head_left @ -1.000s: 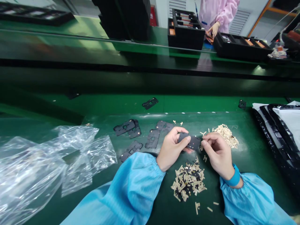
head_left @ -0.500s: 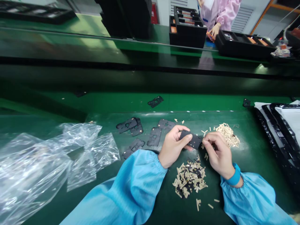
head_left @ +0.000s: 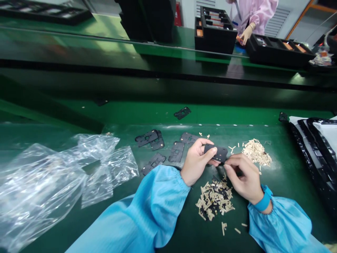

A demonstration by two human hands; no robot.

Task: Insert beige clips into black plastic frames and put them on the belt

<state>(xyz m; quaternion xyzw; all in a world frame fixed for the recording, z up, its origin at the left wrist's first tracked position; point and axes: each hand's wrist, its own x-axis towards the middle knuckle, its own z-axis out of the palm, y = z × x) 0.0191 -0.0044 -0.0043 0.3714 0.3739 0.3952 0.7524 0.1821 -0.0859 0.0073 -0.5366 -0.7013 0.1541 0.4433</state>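
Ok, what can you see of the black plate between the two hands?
The black plate is a small, flat, matte rectangle, plastic by its look, with rounded corners. It is held above the green bench, roughly level. The left hand pinches its left end, thumb on its face; the fingers of the right hand meet its lower right edge.

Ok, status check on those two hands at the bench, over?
Left hand grips the black plate. Right hand pinched shut just under its edge; contents hidden. Scrap heap lies below the hands; loose plates off to the left, apart.
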